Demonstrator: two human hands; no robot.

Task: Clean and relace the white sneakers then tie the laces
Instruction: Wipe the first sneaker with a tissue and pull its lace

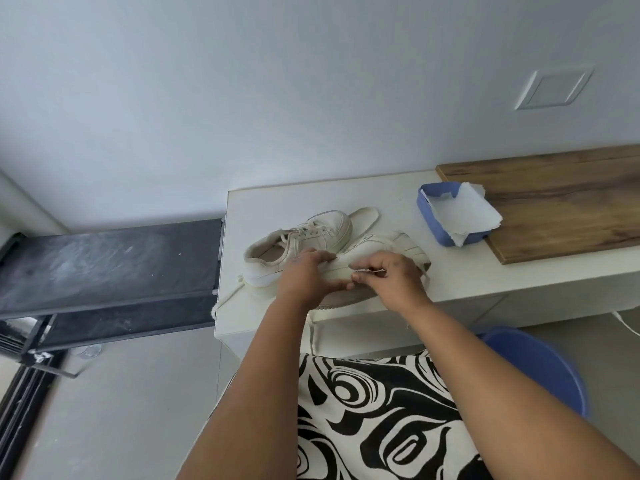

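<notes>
White near sneaker (374, 251) lying beside laced sneaker (301, 237) on bench (485, 278); left hand (304, 275) gripping it, right hand (391, 275) pinching lace (367, 270).

The person's two forearms are bare from the elbow down, with no sleeves, watch or rings showing on the left hand (304, 275) or right hand (391, 277). Below them spreads a garment (374, 420) of cream cloth printed with bold black swirls.
</notes>
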